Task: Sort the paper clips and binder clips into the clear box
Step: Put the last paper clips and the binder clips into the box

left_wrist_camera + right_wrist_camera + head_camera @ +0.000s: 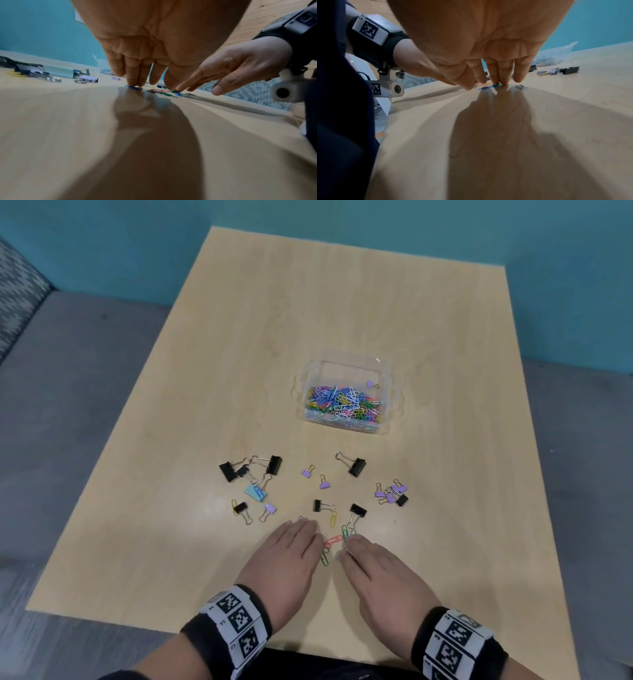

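Note:
A clear box (pixel 383 392) in mid-table holds a heap of coloured paper clips (pixel 342 404) and one purple binder clip (pixel 370 384). Near the front edge, my left hand (pixel 303 534) and right hand (pixel 354 547) lie low on the table with straight fingers, a small cluster of loose paper clips (pixel 334 541) between them. In the left wrist view my fingertips (pixel 135 81) press a blue paper clip (pixel 132 87). In the right wrist view my fingertips (pixel 499 79) press on green and blue clips (pixel 496 85). Neither hand grips anything.
Binder clips lie scattered ahead of my hands: a black cluster (pixel 251 469) with a light blue one (pixel 255 492) at left, a large black one (pixel 356 466) in the centre, small purple ones (pixel 390 493) at right. The wooden table (pixel 342 302) ends against a teal wall.

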{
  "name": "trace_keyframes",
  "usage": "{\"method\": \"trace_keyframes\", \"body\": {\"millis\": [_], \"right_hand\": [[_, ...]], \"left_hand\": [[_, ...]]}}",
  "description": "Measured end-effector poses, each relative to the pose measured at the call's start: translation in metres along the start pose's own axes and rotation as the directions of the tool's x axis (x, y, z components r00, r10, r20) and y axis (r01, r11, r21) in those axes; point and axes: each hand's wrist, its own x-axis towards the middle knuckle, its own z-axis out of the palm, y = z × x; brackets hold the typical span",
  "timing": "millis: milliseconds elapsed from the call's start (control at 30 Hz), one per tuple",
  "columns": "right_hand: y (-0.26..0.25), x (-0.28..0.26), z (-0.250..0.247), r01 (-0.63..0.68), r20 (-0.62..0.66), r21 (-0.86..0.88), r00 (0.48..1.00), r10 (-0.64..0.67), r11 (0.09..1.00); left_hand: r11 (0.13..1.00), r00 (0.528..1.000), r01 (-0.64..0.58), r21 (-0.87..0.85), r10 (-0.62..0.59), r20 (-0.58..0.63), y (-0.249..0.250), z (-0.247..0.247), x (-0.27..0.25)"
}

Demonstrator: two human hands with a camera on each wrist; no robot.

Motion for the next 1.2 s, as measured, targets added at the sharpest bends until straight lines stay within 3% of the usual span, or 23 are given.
{"method": "trace_keyframes", "body": {"millis": [67,200,300,433,533,633,767,867,933,1000,1100,1200], "right_hand": [[0.003,-0.001,-0.002,-0.006,-0.014,0.055,1.0,0.007,0.998],[0.012,-0.007,0.001,-0.276,-0.036,0.22,0.956,0.29,0.936],[0.009,0.003,0.003,-0.362,-0.005,0.392,0.919,0.395,0.846],[0.005,0.016,-0.003,-0.299,-0.032,0.592,0.919,0.393,0.748],[0.026,-0.003,-0.001,-0.322,-0.152,0.62,0.846,0.512,0.716],[0.047,-0.031,0.004,-0.407,-0.16,0.586,0.79,0.592,0.701],[0.044,-0.054,0.007,-0.454,-0.135,0.423,0.824,0.55,0.784],[0.029,-0.046,0.008,-0.475,-0.058,0.45,0.829,0.556,0.756],[0.019,-0.028,0.007,-0.405,-0.05,0.497,0.87,0.491,0.768],[0.016,-0.013,0.001,-0.342,-0.06,0.582,0.887,0.458,0.738],[0.025,-0.018,-0.004,-0.387,-0.066,0.647,0.83,0.554,0.657],[0.026,-0.028,0.001,-0.476,0.022,0.584,0.818,0.574,0.657]], "left_hand": [[0.998,1.0,0.008,-0.066,-0.007,0.008,-0.002,0.001,-0.003],[0.925,0.958,0.281,-0.257,-0.286,0.021,-0.003,-0.008,-0.002],[0.878,0.942,0.333,-0.344,-0.322,0.09,0.004,-0.01,0.01],[0.867,0.947,0.316,-0.385,-0.315,0.069,0.011,-0.008,0.019],[0.916,0.966,0.246,-0.317,-0.259,0.0,0.007,-0.007,0.019],[0.977,0.989,0.146,-0.157,-0.15,-0.01,0.006,-0.002,0.025],[0.992,0.997,0.081,-0.1,-0.081,0.006,0.008,0.001,0.031],[0.991,1.0,-0.004,-0.132,0.002,-0.009,0.01,0.002,0.028],[0.985,0.999,-0.042,-0.166,0.038,-0.027,0.013,-0.001,0.027],[0.961,0.998,0.015,-0.275,-0.032,-0.058,0.012,-0.003,0.025],[0.837,0.941,0.281,-0.469,-0.335,-0.034,0.004,-0.006,0.014],[0.799,0.922,0.371,-0.474,-0.38,0.082,0.007,-0.004,0.005]]}}
